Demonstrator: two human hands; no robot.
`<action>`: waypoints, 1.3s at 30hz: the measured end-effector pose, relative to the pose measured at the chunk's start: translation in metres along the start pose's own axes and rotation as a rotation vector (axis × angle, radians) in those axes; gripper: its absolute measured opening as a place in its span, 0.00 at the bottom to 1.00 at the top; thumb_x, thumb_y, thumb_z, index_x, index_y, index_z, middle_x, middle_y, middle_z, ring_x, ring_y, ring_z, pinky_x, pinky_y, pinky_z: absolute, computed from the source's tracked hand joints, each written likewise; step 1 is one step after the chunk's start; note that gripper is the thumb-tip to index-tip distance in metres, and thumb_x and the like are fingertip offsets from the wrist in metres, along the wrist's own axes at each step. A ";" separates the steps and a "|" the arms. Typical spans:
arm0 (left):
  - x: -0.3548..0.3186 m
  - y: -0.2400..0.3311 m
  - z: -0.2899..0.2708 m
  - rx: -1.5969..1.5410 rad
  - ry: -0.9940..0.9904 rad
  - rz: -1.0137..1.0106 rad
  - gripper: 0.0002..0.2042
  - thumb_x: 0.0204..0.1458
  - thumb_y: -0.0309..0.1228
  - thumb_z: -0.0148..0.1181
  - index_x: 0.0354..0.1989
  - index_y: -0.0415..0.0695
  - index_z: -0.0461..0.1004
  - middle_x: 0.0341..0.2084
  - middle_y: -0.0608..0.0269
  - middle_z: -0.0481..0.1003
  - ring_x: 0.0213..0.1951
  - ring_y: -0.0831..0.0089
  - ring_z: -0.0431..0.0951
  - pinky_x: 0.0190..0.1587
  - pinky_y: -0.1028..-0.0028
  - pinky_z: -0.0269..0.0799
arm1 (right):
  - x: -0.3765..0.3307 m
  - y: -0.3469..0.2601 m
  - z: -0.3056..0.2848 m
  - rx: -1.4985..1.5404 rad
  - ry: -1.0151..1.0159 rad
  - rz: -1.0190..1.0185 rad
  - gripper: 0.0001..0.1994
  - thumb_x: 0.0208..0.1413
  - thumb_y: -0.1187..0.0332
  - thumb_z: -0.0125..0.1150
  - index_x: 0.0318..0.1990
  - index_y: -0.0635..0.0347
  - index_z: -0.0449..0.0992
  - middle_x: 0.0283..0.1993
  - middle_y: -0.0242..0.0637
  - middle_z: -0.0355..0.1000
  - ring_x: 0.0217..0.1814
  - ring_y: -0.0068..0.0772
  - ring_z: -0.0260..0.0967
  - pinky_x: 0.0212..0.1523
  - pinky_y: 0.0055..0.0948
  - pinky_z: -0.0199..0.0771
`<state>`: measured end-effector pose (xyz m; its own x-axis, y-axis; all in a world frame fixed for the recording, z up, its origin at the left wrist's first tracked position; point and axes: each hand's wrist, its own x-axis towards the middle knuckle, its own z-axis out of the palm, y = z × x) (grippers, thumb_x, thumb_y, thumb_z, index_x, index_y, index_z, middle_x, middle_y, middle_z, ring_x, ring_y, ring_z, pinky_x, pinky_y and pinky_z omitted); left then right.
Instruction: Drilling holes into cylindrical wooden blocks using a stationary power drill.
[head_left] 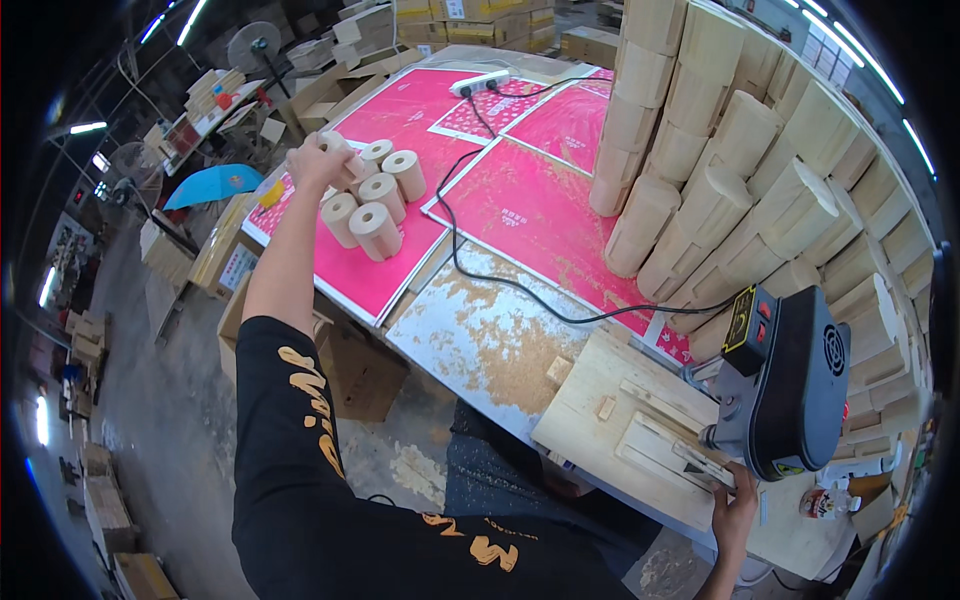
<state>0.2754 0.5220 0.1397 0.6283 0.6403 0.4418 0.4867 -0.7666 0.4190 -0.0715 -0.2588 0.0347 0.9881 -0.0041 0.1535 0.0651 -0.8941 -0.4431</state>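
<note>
My left hand (318,162) reaches out to the far left and closes around a pale wooden cylinder (352,172) at the back edge of a small group. Several more wooden cylinders (376,232), each with a round hole in its top, stand upright beside it on a pink printed sheet (370,290). At the lower right, my right hand (735,505) has its fingers curled at the end of a wooden jig (655,450) with a slim metal part. What those fingers hold is partly hidden. Just above them stands a black bench drilling machine (800,385).
Tall stacks of pale wooden blocks (700,200) rise on the right. A black cable (520,300) runs across the table from a white power strip (480,83) to the machine. Sawdust (510,350) covers the metal tabletop. A bottle (830,502) lies near the machine.
</note>
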 end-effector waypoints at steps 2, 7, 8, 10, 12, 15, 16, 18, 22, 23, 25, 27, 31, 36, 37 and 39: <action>0.006 0.021 0.018 0.010 0.012 0.002 0.40 0.36 0.50 0.73 0.63 0.51 0.73 0.56 0.39 0.72 0.63 0.48 0.68 0.65 0.60 0.64 | -0.003 -0.003 -0.002 -0.042 0.009 0.006 0.20 0.49 0.82 0.64 0.52 0.63 0.73 0.50 0.49 0.73 0.51 0.53 0.73 0.43 0.39 0.80; 0.050 -0.001 0.082 0.167 -0.235 0.160 0.40 0.37 0.50 0.71 0.64 0.53 0.70 0.55 0.44 0.76 0.58 0.42 0.73 0.63 0.56 0.67 | -0.020 0.016 0.016 0.020 0.098 0.112 0.20 0.52 0.80 0.65 0.54 0.64 0.74 0.52 0.48 0.75 0.52 0.52 0.73 0.47 0.38 0.79; 0.053 -0.010 0.091 0.177 -0.201 0.164 0.41 0.38 0.50 0.71 0.65 0.52 0.69 0.55 0.45 0.77 0.56 0.41 0.74 0.62 0.55 0.68 | -0.020 0.018 0.019 0.023 0.102 0.125 0.20 0.52 0.80 0.65 0.54 0.64 0.74 0.52 0.48 0.75 0.52 0.52 0.73 0.47 0.38 0.79; 0.069 -0.045 0.080 0.107 -0.145 0.196 0.44 0.38 0.54 0.72 0.66 0.47 0.67 0.57 0.42 0.74 0.59 0.42 0.72 0.63 0.54 0.67 | -0.014 0.017 0.023 0.059 0.070 0.099 0.18 0.53 0.78 0.66 0.53 0.65 0.76 0.51 0.50 0.76 0.52 0.55 0.74 0.50 0.40 0.76; 0.021 0.009 0.096 0.210 -0.149 0.207 0.45 0.41 0.55 0.73 0.65 0.42 0.66 0.58 0.41 0.71 0.60 0.44 0.70 0.63 0.53 0.65 | -0.023 0.009 0.008 -0.033 0.017 0.210 0.21 0.52 0.73 0.70 0.54 0.64 0.76 0.51 0.55 0.77 0.55 0.61 0.71 0.56 0.45 0.69; -0.061 0.089 0.064 -0.143 0.006 0.576 0.43 0.44 0.53 0.74 0.65 0.41 0.66 0.59 0.41 0.70 0.60 0.46 0.70 0.63 0.55 0.65 | -0.010 -0.006 0.001 -0.015 -0.107 0.262 0.21 0.51 0.71 0.72 0.53 0.64 0.77 0.51 0.54 0.77 0.56 0.63 0.71 0.58 0.46 0.68; -0.094 0.122 0.059 -0.304 -0.098 0.618 0.41 0.46 0.52 0.73 0.65 0.42 0.66 0.58 0.42 0.70 0.60 0.49 0.71 0.63 0.56 0.65 | -0.004 -0.011 0.001 -0.005 -0.129 0.247 0.21 0.51 0.71 0.72 0.53 0.64 0.77 0.51 0.54 0.77 0.56 0.64 0.70 0.58 0.47 0.68; -0.184 0.210 0.027 -0.576 -0.372 0.665 0.41 0.47 0.52 0.73 0.67 0.44 0.65 0.60 0.43 0.70 0.61 0.53 0.70 0.64 0.59 0.65 | -0.003 -0.009 0.004 -0.031 -0.090 0.185 0.19 0.51 0.72 0.71 0.51 0.64 0.77 0.50 0.53 0.77 0.54 0.63 0.72 0.55 0.47 0.70; -0.269 0.319 0.056 -0.766 -0.705 0.719 0.48 0.43 0.43 0.77 0.70 0.37 0.56 0.61 0.46 0.69 0.62 0.56 0.71 0.64 0.62 0.68 | -0.003 -0.017 0.002 0.024 0.017 0.157 0.13 0.50 0.73 0.69 0.45 0.59 0.80 0.48 0.51 0.76 0.49 0.61 0.73 0.48 0.48 0.73; -0.277 0.331 0.071 -0.821 -0.889 0.668 0.48 0.42 0.41 0.78 0.69 0.35 0.56 0.60 0.47 0.70 0.61 0.57 0.71 0.64 0.63 0.68 | -0.003 -0.025 -0.003 0.041 0.020 0.129 0.14 0.50 0.75 0.68 0.45 0.61 0.78 0.48 0.50 0.76 0.48 0.59 0.74 0.46 0.46 0.74; -0.285 0.325 0.098 -0.916 -0.939 0.551 0.46 0.42 0.37 0.78 0.68 0.36 0.58 0.59 0.49 0.71 0.61 0.58 0.72 0.63 0.64 0.69 | -0.006 -0.033 -0.004 0.098 0.048 0.053 0.15 0.49 0.78 0.68 0.46 0.61 0.76 0.48 0.47 0.75 0.47 0.55 0.75 0.44 0.42 0.75; -0.293 0.323 0.112 -1.010 -1.011 0.447 0.43 0.41 0.34 0.78 0.66 0.37 0.59 0.57 0.52 0.72 0.60 0.60 0.72 0.62 0.64 0.70 | -0.012 -0.033 -0.005 0.111 0.072 0.045 0.16 0.49 0.78 0.67 0.47 0.61 0.76 0.49 0.47 0.75 0.48 0.55 0.75 0.45 0.42 0.76; -0.293 0.293 0.116 -1.197 -0.811 0.168 0.37 0.43 0.31 0.76 0.62 0.41 0.63 0.53 0.55 0.74 0.54 0.66 0.76 0.53 0.66 0.76 | -0.021 -0.028 -0.010 0.144 0.041 0.094 0.17 0.49 0.78 0.67 0.48 0.63 0.75 0.51 0.47 0.75 0.49 0.55 0.74 0.46 0.41 0.76; -0.318 0.232 -0.014 -0.937 -1.010 0.400 0.40 0.40 0.35 0.76 0.63 0.37 0.65 0.51 0.55 0.75 0.51 0.66 0.78 0.51 0.67 0.76 | -0.011 -0.016 -0.008 0.180 0.021 0.060 0.17 0.51 0.75 0.66 0.50 0.58 0.75 0.51 0.46 0.74 0.53 0.58 0.71 0.50 0.45 0.73; -0.337 0.226 -0.035 -0.785 -1.019 0.665 0.42 0.34 0.34 0.78 0.63 0.37 0.67 0.52 0.52 0.74 0.53 0.63 0.77 0.55 0.65 0.74 | -0.003 -0.016 -0.006 0.180 0.018 0.035 0.17 0.51 0.75 0.66 0.50 0.58 0.75 0.51 0.45 0.75 0.52 0.58 0.71 0.49 0.45 0.73; -0.377 0.212 -0.067 -0.560 -0.991 1.044 0.41 0.30 0.33 0.76 0.62 0.46 0.71 0.48 0.45 0.71 0.53 0.48 0.71 0.59 0.58 0.69 | 0.003 -0.019 -0.006 0.201 -0.029 0.058 0.17 0.51 0.75 0.66 0.50 0.58 0.75 0.51 0.45 0.75 0.52 0.58 0.72 0.49 0.45 0.73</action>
<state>0.1013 0.1219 0.1148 0.7802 -0.6126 0.1264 -0.5508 -0.5770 0.6031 -0.0708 -0.2449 0.0491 0.9944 -0.0378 0.0983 0.0313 -0.7853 -0.6183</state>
